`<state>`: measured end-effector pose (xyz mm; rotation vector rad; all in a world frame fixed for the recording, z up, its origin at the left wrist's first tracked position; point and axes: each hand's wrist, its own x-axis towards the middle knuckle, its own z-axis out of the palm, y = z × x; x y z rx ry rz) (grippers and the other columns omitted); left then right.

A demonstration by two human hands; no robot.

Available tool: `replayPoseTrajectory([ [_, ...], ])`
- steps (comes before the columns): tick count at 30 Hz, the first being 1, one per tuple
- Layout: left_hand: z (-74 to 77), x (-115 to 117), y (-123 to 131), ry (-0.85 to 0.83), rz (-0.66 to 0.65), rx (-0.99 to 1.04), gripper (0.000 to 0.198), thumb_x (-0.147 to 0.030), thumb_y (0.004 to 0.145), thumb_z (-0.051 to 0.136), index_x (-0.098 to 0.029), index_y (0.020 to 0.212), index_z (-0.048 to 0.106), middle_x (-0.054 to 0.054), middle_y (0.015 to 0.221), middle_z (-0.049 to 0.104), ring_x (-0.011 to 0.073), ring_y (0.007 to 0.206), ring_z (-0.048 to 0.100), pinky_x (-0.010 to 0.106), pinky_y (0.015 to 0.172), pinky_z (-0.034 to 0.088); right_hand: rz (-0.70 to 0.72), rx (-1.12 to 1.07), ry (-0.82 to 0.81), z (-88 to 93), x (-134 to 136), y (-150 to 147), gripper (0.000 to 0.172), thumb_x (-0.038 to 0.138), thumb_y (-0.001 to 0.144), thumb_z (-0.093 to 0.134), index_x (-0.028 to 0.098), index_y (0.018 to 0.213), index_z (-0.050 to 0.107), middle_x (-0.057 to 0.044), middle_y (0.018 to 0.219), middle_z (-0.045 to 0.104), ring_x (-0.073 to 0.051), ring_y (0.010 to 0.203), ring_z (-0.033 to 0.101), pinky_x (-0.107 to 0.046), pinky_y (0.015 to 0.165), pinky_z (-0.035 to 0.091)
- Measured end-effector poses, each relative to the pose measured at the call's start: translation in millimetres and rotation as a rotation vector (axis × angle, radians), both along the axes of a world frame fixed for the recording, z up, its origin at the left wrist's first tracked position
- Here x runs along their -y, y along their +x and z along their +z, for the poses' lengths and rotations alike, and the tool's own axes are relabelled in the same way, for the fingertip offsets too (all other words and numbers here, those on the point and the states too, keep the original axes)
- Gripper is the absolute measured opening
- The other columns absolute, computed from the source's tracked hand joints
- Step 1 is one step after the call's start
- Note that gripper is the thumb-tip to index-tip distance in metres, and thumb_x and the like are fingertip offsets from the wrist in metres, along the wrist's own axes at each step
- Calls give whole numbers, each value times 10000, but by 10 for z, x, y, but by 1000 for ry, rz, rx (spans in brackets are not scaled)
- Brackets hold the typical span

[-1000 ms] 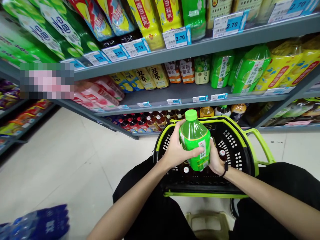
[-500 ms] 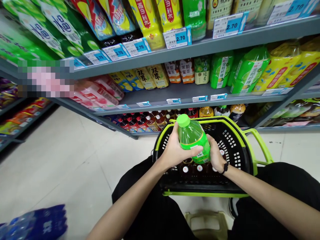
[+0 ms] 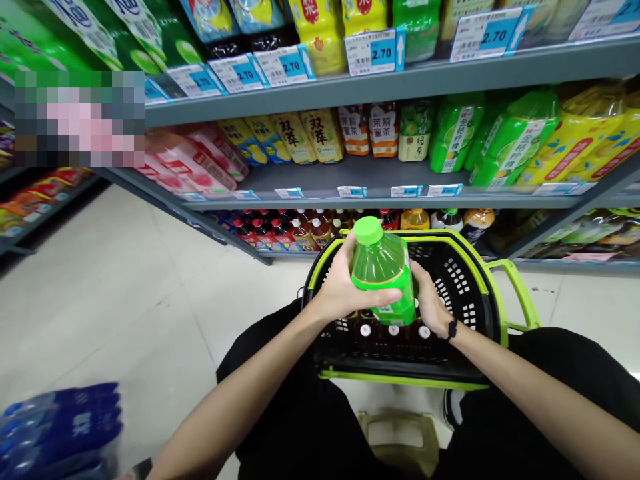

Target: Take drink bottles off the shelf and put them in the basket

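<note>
A green drink bottle (image 3: 383,273) with a bright green cap is held over the shopping basket, nearly upright. My left hand (image 3: 343,283) is wrapped round its left side, thumb across the front of the label. Against the right side of the bottle rests my right hand (image 3: 429,300), a dark band on its wrist; its fingertips are partly hidden by the bottle. Below is a black basket (image 3: 493,293) with a lime-green rim and handle. Dark bottles with white caps (image 3: 393,331) stand inside it, partly covered by the green bottle.
A grey shelf (image 3: 310,177) ahead carries juice cartons (image 3: 324,137) and green bottles (image 3: 457,133). Small bottles (image 3: 273,233) line the bottom level. A blue-wrapped bottle pack (image 3: 65,427) lies on the floor at left. A beige stool (image 3: 400,427) is beneath me.
The green bottle has turned a little and stands more upright in my hands. The view has shifted slightly, so the shelf sits higher in the picture.
</note>
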<state>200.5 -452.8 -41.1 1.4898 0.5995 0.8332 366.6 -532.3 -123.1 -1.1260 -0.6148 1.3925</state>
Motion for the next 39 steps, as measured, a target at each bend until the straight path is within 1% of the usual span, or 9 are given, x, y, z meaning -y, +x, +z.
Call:
replayPoseTrajectory([
  [6, -8, 39, -19, -242, -42, 64, 1016, -541, 556, 1023, -201, 1420, 608, 146, 1288, 710, 372, 1197, 702, 544, 1102, 556, 150, -180, 29, 155, -119, -23, 628, 777, 903, 618, 276, 1248, 774, -16, 1242, 804, -293, 1359, 641, -464, 1224, 451],
  [10, -21, 0, -25, -261, -106, 81, 1117, -565, 553, 1014, -218, 1517, 566, 154, 1353, 707, 390, 1254, 689, 530, 1117, 555, 191, -185, 17, 68, -71, 11, 716, 841, 852, 639, 284, 1286, 757, -33, 1248, 800, -293, 1363, 646, -476, 1212, 471],
  [13, -10, -50, -40, -212, -187, 98, 1149, -583, 570, 1002, -232, 1560, 535, 159, 1411, 685, 400, 1292, 674, 524, 1135, 547, 227, -97, -1, -42, 21, 68, 754, 884, 805, 663, 253, 1201, 785, -71, 1210, 804, -318, 1349, 648, -481, 1196, 483],
  [16, 20, -68, -30, -176, -196, 101, 1166, -626, 554, 1001, -229, 1552, 549, 163, 1412, 684, 410, 1314, 663, 523, 1142, 544, 179, 27, 27, -70, 87, 86, 766, 912, 757, 690, 234, 1097, 799, -96, 1155, 806, -357, 1293, 663, -495, 1149, 517],
  [21, 12, -50, 63, -136, -108, 105, 1142, -774, 581, 920, -202, 1512, 583, 171, 1382, 702, 417, 1325, 648, 528, 1130, 548, 21, 183, 88, 100, 69, 59, 879, 964, 674, 708, 218, 1137, 769, -122, 1103, 796, -391, 1114, 708, -541, 1021, 564],
  [24, -28, -52, 99, -111, -67, 130, 1084, -761, 622, 912, -183, 1485, 598, 173, 1332, 725, 404, 1275, 679, 518, 1112, 556, -13, 290, 120, 166, 53, 70, 870, 957, 736, 657, 204, 1158, 763, -118, 1053, 794, -355, 973, 712, -504, 922, 581],
  [29, 2, -55, 69, -90, -141, 133, 1127, -713, 638, 928, -188, 1553, 532, 195, 1374, 699, 417, 1304, 668, 532, 1111, 562, -2, 462, 214, 86, 82, 115, 864, 977, 764, 597, 213, 1140, 747, -67, 900, 739, -260, 775, 623, -395, 751, 545],
  [35, 38, -71, 40, -47, -235, 213, 1135, -642, 641, 948, -181, 1576, 499, 211, 1431, 670, 423, 1319, 658, 522, 1087, 580, 9, 535, 323, -14, 95, 154, 827, 948, 772, 633, 225, 1167, 711, -41, 925, 709, -222, 782, 593, -355, 765, 544],
  [39, -9, -68, 36, -53, -220, 213, 1121, -616, 664, 949, -188, 1590, 484, 204, 1430, 669, 412, 1293, 677, 527, 1084, 585, 19, 485, 301, -16, 86, 151, 852, 966, 759, 623, 215, 1152, 721, -56, 938, 720, -243, 814, 630, -390, 827, 571],
])
